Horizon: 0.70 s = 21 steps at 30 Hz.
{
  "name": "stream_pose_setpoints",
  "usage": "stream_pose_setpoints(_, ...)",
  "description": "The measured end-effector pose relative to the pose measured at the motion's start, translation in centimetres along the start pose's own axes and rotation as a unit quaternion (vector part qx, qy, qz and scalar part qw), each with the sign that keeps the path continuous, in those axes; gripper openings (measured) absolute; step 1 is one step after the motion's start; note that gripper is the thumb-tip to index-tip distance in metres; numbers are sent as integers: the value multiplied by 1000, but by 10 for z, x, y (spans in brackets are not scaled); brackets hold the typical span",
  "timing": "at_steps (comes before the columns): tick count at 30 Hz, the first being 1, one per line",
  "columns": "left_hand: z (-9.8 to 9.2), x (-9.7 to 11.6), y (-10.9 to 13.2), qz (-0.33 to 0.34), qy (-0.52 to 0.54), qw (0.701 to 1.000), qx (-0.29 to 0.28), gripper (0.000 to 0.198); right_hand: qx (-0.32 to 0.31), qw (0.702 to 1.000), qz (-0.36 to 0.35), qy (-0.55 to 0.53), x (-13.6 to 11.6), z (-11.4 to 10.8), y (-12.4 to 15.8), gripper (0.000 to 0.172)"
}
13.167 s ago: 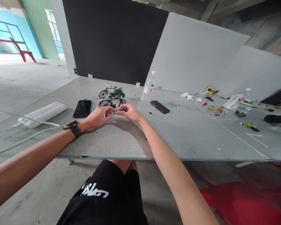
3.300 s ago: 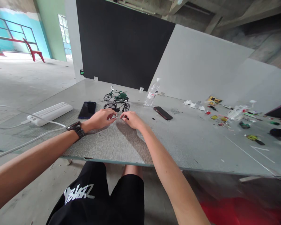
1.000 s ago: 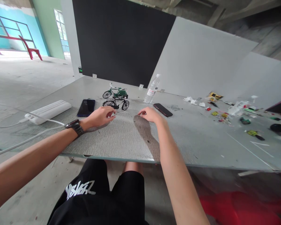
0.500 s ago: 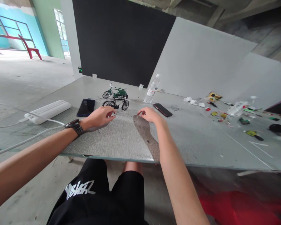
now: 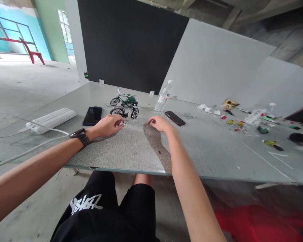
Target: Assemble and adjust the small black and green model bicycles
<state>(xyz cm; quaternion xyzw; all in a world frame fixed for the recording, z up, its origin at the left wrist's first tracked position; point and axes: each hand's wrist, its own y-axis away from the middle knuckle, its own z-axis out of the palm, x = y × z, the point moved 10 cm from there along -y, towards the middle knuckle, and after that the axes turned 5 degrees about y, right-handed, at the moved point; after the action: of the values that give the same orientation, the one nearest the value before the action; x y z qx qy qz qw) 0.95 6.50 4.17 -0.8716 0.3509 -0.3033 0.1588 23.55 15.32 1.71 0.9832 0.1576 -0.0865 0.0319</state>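
My left hand [image 5: 111, 125], with a dark watch on the wrist, rests low over the table with its fingers pinched. A small shiny silver piece [image 5: 124, 123] shows at its fingertips, too small to name. Just beyond the fingers stands a black model bicycle [image 5: 126, 112], its lower part partly behind the hand. A green model bicycle [image 5: 123, 99] with a green box at its rear stands behind that one. To the right, my right hand [image 5: 158, 123] hovers with thumb and fingers curled together above its own shadow. Whatever lies between those fingertips cannot be made out.
A dark phone [image 5: 92, 116] and a white power bank [image 5: 51, 120] with cables lie on the left. A water bottle [image 5: 163, 96] and another phone [image 5: 175, 118] are beyond my right hand. Small loose parts [image 5: 239, 123] are scattered far right. A black panel [image 5: 133, 43] backs the table.
Both hands keep almost the same place and the same curled shape. The bicycles stay where they were; the whole view has shifted very slightly.
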Motion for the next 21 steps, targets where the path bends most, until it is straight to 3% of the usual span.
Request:
stream_pose_setpoints(5, -5, -8, -3, -25, 35, 998, 38, 22, 33, 999, -21, -23, -9, -8, 2, 21)
stream_pose_setpoints(12, 1, -33, -4, -117, 294, 946, 73, 23, 139, 959, -195, -149, -86, -35, 23, 21)
stream_pose_setpoints(16, -1, -39, -2, -134, 340, 926, 96, 23, 175, 938, -249, -163, -121, -38, 34, 22)
stream_pose_setpoints(21, -4, -41, -2, -137, 342, 923, 114, 19, 180, 926, -291, -161, -142, -34, 41, 23)
